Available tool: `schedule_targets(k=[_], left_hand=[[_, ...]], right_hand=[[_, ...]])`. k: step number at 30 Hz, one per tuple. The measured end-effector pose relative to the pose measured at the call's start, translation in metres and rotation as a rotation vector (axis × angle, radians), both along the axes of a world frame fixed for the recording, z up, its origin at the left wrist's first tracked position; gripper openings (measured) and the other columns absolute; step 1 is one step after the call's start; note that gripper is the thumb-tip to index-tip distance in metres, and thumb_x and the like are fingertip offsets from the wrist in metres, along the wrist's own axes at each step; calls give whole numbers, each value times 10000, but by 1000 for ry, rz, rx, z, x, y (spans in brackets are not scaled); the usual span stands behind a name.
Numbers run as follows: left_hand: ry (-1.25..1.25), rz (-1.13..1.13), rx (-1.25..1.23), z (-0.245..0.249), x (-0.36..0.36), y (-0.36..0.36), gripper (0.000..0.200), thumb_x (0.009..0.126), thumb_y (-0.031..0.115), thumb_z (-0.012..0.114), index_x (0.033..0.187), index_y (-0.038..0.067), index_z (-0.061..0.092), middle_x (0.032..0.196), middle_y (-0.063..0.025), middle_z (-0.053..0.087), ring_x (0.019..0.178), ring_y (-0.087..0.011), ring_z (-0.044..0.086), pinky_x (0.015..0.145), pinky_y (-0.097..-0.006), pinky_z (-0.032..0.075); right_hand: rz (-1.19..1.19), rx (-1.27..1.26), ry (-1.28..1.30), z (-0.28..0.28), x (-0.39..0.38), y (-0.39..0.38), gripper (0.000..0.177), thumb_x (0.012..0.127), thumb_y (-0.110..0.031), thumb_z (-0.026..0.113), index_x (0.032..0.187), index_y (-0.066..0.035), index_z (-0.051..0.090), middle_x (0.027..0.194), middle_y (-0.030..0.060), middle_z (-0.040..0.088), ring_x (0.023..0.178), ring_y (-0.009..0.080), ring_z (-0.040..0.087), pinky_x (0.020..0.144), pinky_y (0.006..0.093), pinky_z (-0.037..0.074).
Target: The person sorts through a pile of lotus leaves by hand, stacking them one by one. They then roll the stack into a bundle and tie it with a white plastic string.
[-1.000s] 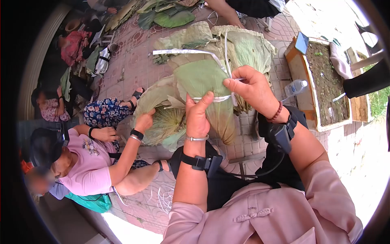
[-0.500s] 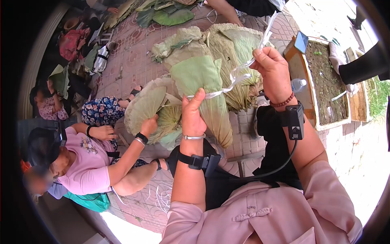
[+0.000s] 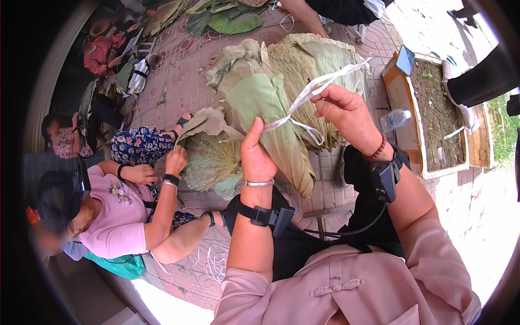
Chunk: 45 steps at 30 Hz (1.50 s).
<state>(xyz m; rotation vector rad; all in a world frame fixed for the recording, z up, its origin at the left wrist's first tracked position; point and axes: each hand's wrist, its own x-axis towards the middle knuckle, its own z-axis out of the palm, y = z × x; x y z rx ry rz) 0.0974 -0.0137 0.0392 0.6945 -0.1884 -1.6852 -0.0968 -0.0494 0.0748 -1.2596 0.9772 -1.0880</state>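
Observation:
A folded bundle of green leaves (image 3: 284, 146) stands upright in front of me, narrowing toward its lower end. White ribbon (image 3: 319, 81) runs round its middle, crosses at the front, and has a loop and long tail sticking out to the upper right. My left hand (image 3: 257, 157) is wrapped round the bundle's left side, thumb up near the ribbon. My right hand (image 3: 349, 116) is closed in a pinch on the ribbon, right of the crossing. Behind the bundle lie large dried leaves (image 3: 314, 59).
At the left a seated co-worker (image 3: 119, 216) handles leaves (image 3: 214, 162). A soil-filled planter box (image 3: 439, 119) with a phone (image 3: 404, 59) on its edge stands at the right, beside a plastic bottle (image 3: 395, 119). Other people sit further back.
My right hand has moved down and closer to the bundle, and the ribbon now crosses with a loop. The bundle leans more. The co-worker's hand has shifted left and lifted a leaf edge.

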Motion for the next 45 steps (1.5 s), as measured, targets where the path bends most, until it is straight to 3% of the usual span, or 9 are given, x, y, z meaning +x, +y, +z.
schedule_targets(k=[5, 8, 11, 18, 29, 33, 37, 39, 45], left_hand=[[-14, -43, -32, 6, -11, 0, 504, 887, 391, 513, 1217, 12, 474, 1168, -121, 557, 1039, -263, 548, 909, -423, 428], [16, -94, -36, 11, -15, 3, 544, 897, 447, 465, 1226, 14, 472, 1195, -118, 543, 1065, -266, 532, 931, -409, 410], [-36, -85, -72, 10, -15, 4, 542, 900, 457, 463, 1228, 26, 472, 1183, -97, 550, 1071, -234, 527, 949, -371, 389], [-46, -72, -81, 14, -16, 5, 563, 909, 491, 418, 1232, 33, 469, 1186, -94, 548, 1062, -231, 533, 941, -367, 399], [109, -73, -114, 6, -13, 4, 546, 917, 499, 384, 1223, 56, 477, 1158, -81, 560, 1035, -224, 544, 922, -362, 416], [240, -105, -147, -10, -3, 5, 565, 904, 519, 378, 1167, 33, 492, 1064, -135, 568, 879, -231, 604, 675, -346, 512], [404, -143, -129, 0, -7, 8, 595, 885, 555, 371, 1103, 17, 505, 913, -168, 572, 648, -213, 608, 419, -283, 485], [370, -149, -38, 5, -7, 9, 631, 873, 589, 364, 1109, 23, 508, 881, -156, 590, 581, -194, 568, 441, -286, 491], [351, -393, 13, 6, -7, 10, 688, 855, 646, 343, 1107, 35, 535, 884, -148, 602, 527, -153, 512, 438, -257, 415]], right_hand=[[48, -78, -83, 2, 31, 20, 119, 799, 6, 577, 907, -4, 627, 796, -10, 568, 717, 44, 501, 621, 214, 425], [12, -335, 218, -1, 36, 21, 147, 766, 10, 592, 907, -17, 625, 772, 78, 571, 683, 169, 564, 613, 266, 441], [-16, -351, 165, -3, 43, 24, 135, 758, 3, 596, 890, -17, 616, 792, 120, 575, 703, 243, 579, 623, 301, 453], [-104, -533, 245, -7, 48, 25, 128, 760, 3, 582, 884, -21, 608, 824, 131, 577, 743, 277, 581, 644, 330, 462], [-48, -384, 155, -10, 54, 23, 93, 797, 0, 522, 887, -18, 512, 772, 118, 529, 698, 251, 556, 620, 323, 444], [-2, -226, 85, -18, 51, 24, 94, 817, 3, 509, 909, -15, 517, 805, 115, 532, 694, 226, 557, 625, 307, 451], [-187, -529, 199, -24, 44, 12, 112, 857, 0, 478, 945, -29, 540, 745, 61, 549, 607, 150, 536, 589, 254, 447], [-129, 95, -51, -14, 38, 11, 108, 879, -28, 462, 942, -37, 549, 694, 33, 544, 532, 101, 498, 523, 229, 418], [-178, 353, -484, -8, 26, -3, 103, 882, -71, 458, 966, -46, 512, 746, 32, 556, 541, 107, 536, 489, 247, 450]])
